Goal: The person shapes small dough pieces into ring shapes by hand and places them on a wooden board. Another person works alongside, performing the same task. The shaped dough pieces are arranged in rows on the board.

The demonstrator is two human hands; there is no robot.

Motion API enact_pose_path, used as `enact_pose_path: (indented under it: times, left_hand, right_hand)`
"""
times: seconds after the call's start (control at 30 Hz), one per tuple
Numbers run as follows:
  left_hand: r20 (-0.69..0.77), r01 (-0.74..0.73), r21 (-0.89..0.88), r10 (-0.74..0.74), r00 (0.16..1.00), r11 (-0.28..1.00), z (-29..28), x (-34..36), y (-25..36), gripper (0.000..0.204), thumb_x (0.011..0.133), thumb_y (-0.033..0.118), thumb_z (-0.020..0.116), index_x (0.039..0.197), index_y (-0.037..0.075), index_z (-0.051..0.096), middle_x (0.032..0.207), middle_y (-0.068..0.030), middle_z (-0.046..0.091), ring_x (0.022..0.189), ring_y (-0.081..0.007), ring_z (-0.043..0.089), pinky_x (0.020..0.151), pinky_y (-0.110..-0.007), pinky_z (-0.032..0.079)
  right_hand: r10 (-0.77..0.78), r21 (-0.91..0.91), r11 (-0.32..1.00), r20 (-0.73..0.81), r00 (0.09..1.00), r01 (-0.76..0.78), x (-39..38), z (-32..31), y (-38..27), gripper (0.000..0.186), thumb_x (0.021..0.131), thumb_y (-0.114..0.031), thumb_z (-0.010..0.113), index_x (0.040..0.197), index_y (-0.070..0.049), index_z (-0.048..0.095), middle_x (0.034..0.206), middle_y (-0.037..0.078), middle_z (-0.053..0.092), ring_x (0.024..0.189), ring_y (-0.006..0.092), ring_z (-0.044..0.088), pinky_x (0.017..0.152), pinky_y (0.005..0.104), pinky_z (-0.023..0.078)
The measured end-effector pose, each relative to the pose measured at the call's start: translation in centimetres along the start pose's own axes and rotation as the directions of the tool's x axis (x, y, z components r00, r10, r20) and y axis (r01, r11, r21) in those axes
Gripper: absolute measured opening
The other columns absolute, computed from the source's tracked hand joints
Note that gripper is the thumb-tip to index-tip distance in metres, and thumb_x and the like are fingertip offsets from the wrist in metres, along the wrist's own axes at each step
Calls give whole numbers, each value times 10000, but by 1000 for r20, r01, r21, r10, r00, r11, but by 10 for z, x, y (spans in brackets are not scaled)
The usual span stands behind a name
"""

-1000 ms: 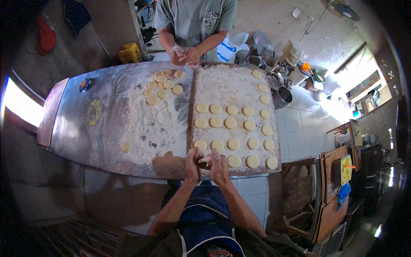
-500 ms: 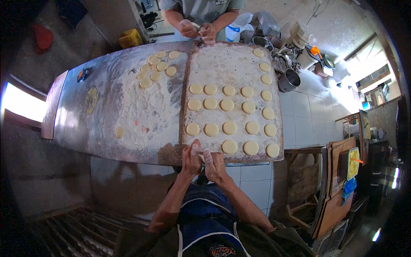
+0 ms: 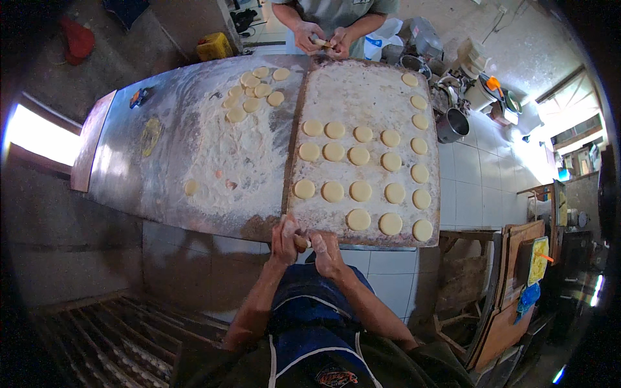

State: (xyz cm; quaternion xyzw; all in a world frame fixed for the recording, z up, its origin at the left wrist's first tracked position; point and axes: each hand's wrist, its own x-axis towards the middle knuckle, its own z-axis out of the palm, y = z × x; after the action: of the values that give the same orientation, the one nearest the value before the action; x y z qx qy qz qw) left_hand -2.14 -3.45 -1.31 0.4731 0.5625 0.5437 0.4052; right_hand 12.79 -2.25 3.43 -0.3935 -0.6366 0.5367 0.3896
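Observation:
At the near edge of the floured board, my left hand is closed on a pale piece of dough, fingers curled and thumb raised. My right hand grips the same piece from the other side, thumb along it, partly hiding it. Just beyond my hands, several flat round dough discs lie in loose rows on the board. To the left, a metal worktop carries spread flour, a loose pile of discs at the back and a lone disc.
Across the table a person's hands work a pale piece. A small dark object lies on the worktop. Pots, buckets and a yellow container stand beyond. At the right are wooden boards and a yellow-filled tray.
The table sits higher in the picture than a second ago as the view shifted. My hands stay together on the dough, fingers re-angled. The other person's hands have changed position around their piece.

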Motion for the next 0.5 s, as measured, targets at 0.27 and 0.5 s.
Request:
enact_pose_path:
  times: [0.27,0.5]
  left_hand:
    - [-112,103,662,-37,993,742,-1,44,11,273,958,226,551,1040,-30,600,905,-180,606,837,-359,611,767,-450,478]
    - [147,-182,576,118,982,797,-18,40,12,172,821,104,711,967,16,690,886,-149,647,877,-333,637,799,-424,500]
  right_hand:
    - [-26,-555,824,-243,970,-117,10,-9,3,393,835,-159,719,1148,18,562,1015,263,617,970,443,600,823,485,476]
    - [-35,-828,522,-262,965,-206,-10,-48,-13,575,856,-200,674,1295,115,476,1223,373,518,1127,515,514,984,571,407]
